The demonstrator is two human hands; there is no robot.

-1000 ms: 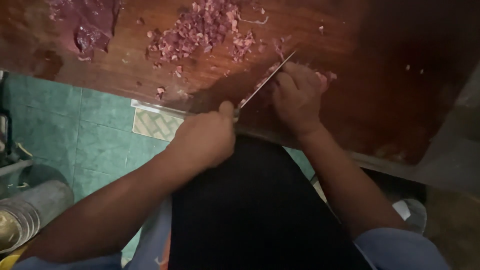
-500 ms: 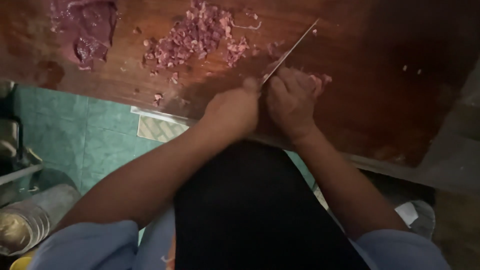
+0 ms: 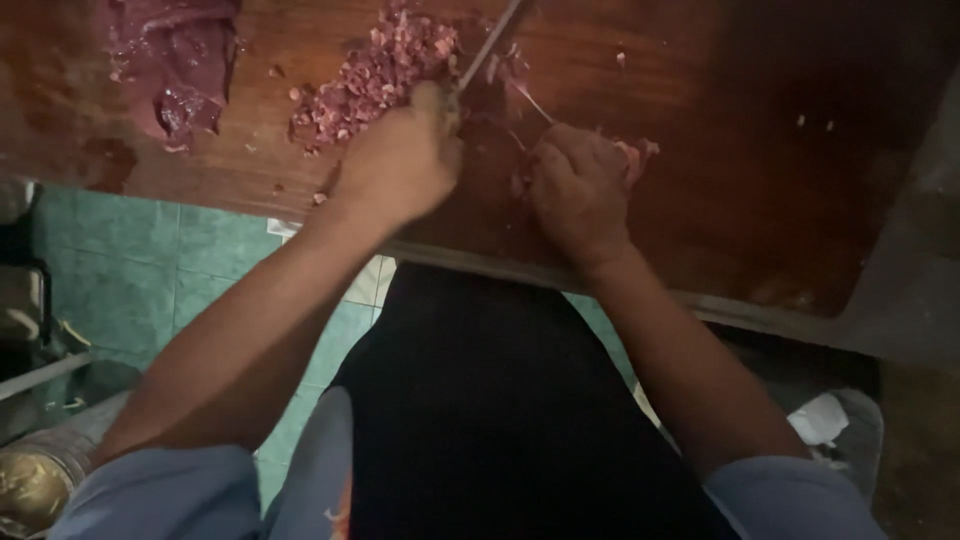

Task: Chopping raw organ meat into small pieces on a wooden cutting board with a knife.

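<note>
My left hand (image 3: 400, 160) grips the handle of a knife (image 3: 492, 42) whose thin blade points up and right, beside a pile of chopped red meat (image 3: 375, 75) on the dark wooden board (image 3: 760, 150). My right hand (image 3: 578, 190) rests fingers-down on a small piece of meat (image 3: 635, 155) at the board's middle. A larger uncut slab of dark red meat (image 3: 180, 65) lies at the far left of the board.
Small meat scraps (image 3: 815, 122) dot the board's right side. Below the board's near edge is a green tiled floor (image 3: 140, 270), with a metal pot (image 3: 40, 475) at the lower left and a white object (image 3: 825, 415) at the lower right.
My left hand has carried the knife left and away from my right hand, up to the chopped pile. My right hand has stayed on the small piece of meat.
</note>
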